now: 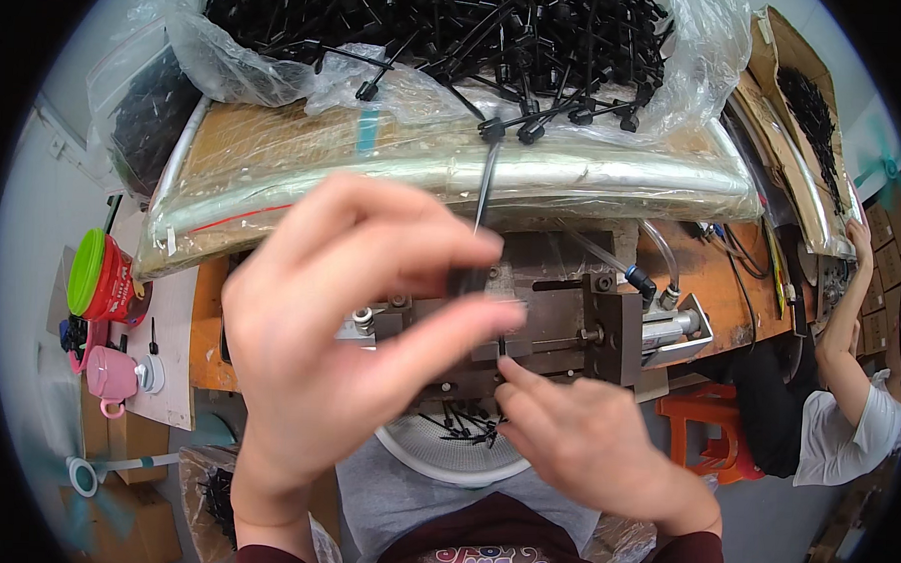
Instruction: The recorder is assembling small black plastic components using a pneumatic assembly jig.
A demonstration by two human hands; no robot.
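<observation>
My left hand (340, 317) is raised over the metal fixture and blurred by motion. Its thumb and forefinger pinch a thin black plastic rod (486, 188) with a darker block-shaped end between the fingertips; the rod points away from me. Below and to the right, my right hand (579, 435) has its forefinger tip at the fixture's front, against a small dark piece. The other fingers curl under, so what they may hold is hidden. The dark metal fixture (617, 337) stands on the bench, partly behind my left hand. A white mesh basket (405, 454) with several black rods is at my lap.
A plastic-lined box (276, 156) heaped with black knobbed rods (459, 34) spans the far side. Air hoses and a cylinder (667, 331) sit right of the fixture. At left are a red tub (103, 279) and a pink mug (113, 374). Another person (847, 424) works at far right, near an orange stool (709, 420).
</observation>
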